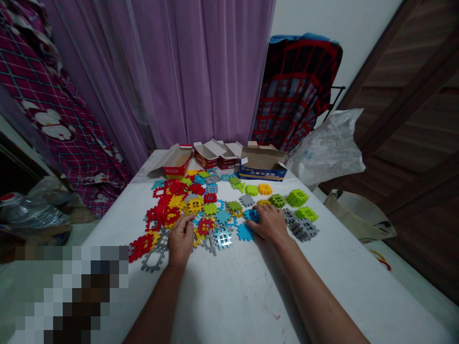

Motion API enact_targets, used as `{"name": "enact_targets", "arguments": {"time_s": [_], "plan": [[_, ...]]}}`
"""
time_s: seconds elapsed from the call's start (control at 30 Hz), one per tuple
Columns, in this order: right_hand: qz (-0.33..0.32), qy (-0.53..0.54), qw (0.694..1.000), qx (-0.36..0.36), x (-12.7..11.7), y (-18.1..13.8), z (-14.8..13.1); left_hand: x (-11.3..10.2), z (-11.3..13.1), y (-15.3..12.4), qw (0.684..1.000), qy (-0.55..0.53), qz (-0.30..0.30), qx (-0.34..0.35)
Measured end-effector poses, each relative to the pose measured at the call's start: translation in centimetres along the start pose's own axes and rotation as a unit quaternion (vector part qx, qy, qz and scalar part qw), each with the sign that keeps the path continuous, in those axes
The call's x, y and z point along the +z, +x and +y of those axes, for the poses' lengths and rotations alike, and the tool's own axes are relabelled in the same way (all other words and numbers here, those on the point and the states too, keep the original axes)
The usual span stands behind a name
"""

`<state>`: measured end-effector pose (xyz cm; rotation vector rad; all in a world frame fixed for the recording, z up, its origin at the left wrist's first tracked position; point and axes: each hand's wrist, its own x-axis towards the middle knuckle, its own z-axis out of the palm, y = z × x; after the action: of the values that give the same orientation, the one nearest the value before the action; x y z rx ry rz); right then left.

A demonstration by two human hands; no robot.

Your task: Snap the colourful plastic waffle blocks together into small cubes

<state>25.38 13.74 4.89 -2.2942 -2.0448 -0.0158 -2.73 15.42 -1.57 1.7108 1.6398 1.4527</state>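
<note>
Interlocking plastic building pieces in red, yellow, blue, green and grey lie spread over a white table. My right hand (270, 223) has its thumb and fingers closed around a blue building piece (252, 215), just above another flat blue piece (245, 232). My left hand (181, 241) is held with curled fingers at the near edge of the pile; whatever its fingertips may hold is hidden. Close to it are a red window piece (205, 226), a light-blue window piece (224, 238) and a grey frame piece (153, 260). Green pieces (297, 197) and grey pieces (304, 230) are stacked to the right.
Along the back of the table (229, 296) stand an opened red box (177, 171), smaller red boxes (228, 163) and a blue box (261, 173). A clear plastic bag (326, 148) bulges at the right edge. Purple curtains (204, 71) hang behind.
</note>
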Motion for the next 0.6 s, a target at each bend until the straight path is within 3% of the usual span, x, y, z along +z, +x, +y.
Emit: {"name": "enact_targets", "arguments": {"time_s": [0.6], "plan": [[0.009,-0.009,1.0,0.011,0.5,-0.13,-0.44,-0.01,0.09,-0.03,1.0,-0.014,-0.004,0.003]]}}
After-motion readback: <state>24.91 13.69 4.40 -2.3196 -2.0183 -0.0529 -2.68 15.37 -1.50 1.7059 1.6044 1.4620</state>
